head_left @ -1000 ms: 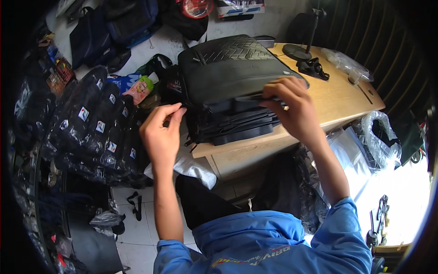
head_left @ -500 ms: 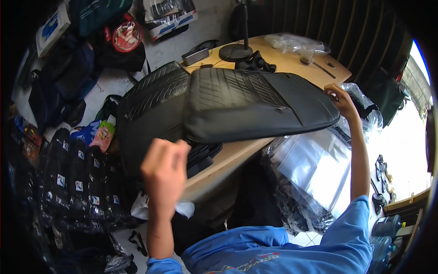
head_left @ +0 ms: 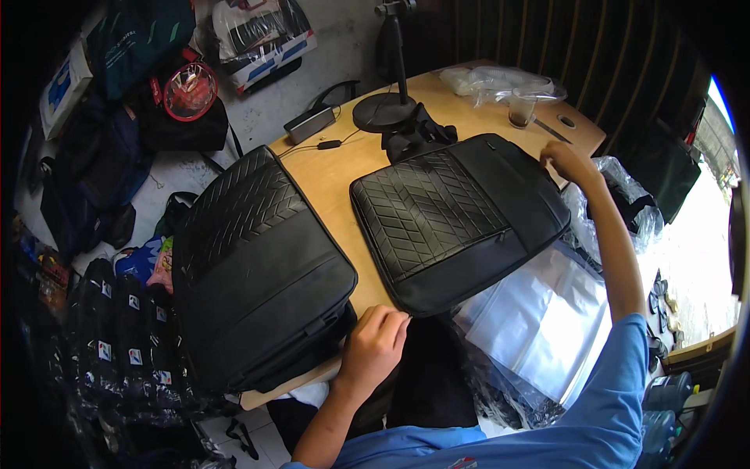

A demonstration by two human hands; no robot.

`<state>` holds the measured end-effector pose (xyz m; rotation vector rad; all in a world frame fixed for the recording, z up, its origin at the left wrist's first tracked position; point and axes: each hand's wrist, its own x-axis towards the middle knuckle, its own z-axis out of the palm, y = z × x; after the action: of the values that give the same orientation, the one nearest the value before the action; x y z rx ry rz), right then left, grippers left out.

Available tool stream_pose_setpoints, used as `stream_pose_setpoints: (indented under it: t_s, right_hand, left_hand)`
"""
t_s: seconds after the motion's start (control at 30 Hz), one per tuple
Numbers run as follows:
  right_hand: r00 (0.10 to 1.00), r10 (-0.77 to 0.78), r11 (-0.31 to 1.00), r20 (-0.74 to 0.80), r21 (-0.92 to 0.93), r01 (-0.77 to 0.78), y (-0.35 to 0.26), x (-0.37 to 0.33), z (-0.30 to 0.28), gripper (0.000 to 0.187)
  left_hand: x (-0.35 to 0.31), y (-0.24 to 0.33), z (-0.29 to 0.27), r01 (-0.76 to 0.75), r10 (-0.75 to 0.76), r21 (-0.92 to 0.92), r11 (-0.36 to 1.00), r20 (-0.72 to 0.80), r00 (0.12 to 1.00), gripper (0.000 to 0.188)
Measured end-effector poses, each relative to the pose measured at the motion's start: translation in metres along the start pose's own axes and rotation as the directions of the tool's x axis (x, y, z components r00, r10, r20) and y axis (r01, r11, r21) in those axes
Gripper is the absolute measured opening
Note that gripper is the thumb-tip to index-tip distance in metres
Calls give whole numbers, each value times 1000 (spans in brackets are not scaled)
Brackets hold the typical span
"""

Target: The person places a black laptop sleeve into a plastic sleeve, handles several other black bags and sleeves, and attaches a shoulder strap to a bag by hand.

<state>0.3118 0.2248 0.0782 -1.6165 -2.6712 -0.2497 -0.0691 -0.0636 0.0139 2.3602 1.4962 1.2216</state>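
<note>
Black quilted bag (head_left: 461, 219), overhanging desk (head_left: 344, 176) edge
Left hand (head_left: 375, 344), right hand (head_left: 569, 162) pinch opposite corners; released grip risks slide onto plastic sleeves (head_left: 539, 328)

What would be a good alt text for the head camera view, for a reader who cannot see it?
A person lays a black quilted laptop bag flat on a wooden table, left hand at its near corner and right hand at its far corner. A stack of similar black bags sits to its left.
</note>
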Motion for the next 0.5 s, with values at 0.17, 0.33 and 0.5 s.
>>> stream_pose_setpoints:
  t_s: [0.17,0.33,0.5]
  right_hand:
    - [887,-115,852,-447,415,320,-87,95,-2,22]
    - [776,-226,871,-589,235,432,-181,176,21,34]
    - [931,-210,974,-299,23,227,-190,204,-1,31]
  left_hand:
    - [-1,14,-7,140,-140,2,990,33,990,29]
    - [-30,31,-18,135,-135,8,991,-42,990,31]
    - [-53,34,-34,218,-221,-44,975,-81,972,29]
